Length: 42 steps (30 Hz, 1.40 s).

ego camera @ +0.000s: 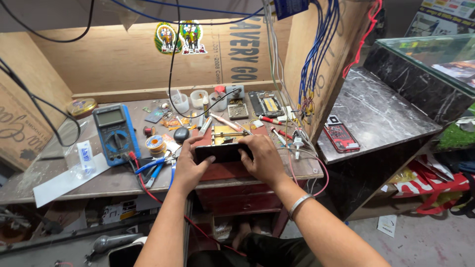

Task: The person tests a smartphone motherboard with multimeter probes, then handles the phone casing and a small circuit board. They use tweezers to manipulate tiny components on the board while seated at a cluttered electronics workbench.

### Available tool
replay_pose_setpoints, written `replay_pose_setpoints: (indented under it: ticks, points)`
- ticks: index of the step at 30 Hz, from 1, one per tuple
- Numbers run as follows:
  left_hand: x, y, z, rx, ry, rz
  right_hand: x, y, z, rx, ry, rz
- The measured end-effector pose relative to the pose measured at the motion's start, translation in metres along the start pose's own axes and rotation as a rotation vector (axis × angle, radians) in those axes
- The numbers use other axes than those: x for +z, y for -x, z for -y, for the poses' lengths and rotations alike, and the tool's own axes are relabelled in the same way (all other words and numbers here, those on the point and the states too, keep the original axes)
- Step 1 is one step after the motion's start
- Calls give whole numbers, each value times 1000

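Note:
Both my hands hold a dark flat phone (222, 152) by its ends, lying across a reddish block at the front of the workbench (99, 180). My left hand (190, 165) grips its left end, thumb on the dark face. My right hand (264, 158) covers its right end; a metal bangle (300, 203) sits on that wrist. Just behind the phone stands a small yellow-and-metal holder jig (225, 132).
A blue multimeter (116, 133) with red lead, blue-handled pliers (153, 167), a solder spool (156, 143), small cups (199, 99) and screwdrivers (269, 120) crowd the bench. Wires hang overhead. A red-cased phone (341, 136) lies on the marble counter (381, 111) to the right.

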<state>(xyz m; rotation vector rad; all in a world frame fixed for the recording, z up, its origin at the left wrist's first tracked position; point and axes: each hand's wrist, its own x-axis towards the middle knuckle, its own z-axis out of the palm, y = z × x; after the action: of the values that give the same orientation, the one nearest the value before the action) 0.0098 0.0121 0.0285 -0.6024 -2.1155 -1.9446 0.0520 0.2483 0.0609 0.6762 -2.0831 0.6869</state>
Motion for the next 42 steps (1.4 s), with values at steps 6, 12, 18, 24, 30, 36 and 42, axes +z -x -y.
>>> replay_pose_setpoints:
  ticks: [6,12,18,24,30,36,42]
  points:
    - [-2,-1,-3,17,9,2,1,-2,0,-22,17,-9]
    - [-5,2,-9,-39,119,-24,-2,-1,4,-14,24,9]
    - [-1,3,-22,17,51,-21,-4,-1,3,-7,19,-4]
    - [-4,6,-14,93,122,-46,3,11,-1,22,-19,10]
    - [-5,7,-21,119,126,-78,0,5,2,-26,0,-14]
    - [-5,6,-18,83,239,-73,2,8,0,-22,6,6]
    - [-4,9,-18,124,87,-100,3,10,-1,-21,8,4]
